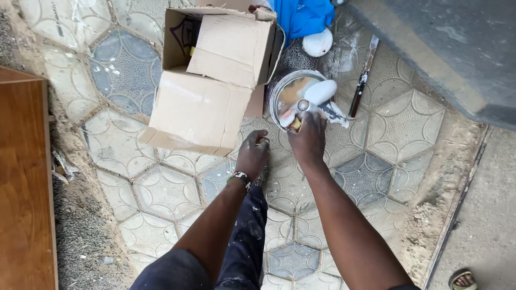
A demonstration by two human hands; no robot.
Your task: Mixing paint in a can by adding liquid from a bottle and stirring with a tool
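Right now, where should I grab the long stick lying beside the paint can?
Grab the stick by its upper end, coming from the right. That side is bare floor; the paint can and right hand crowd its left, and its lower end looks smeared with white paint.

The paint tin is shiny bare metal inside, smeared with glossy white paint. Left of the tin, the cardboard box looks matt and creased. The floor tiles under the tin are rough, dusty moulded concrete; the wooden panel far left looks smooth, satin.
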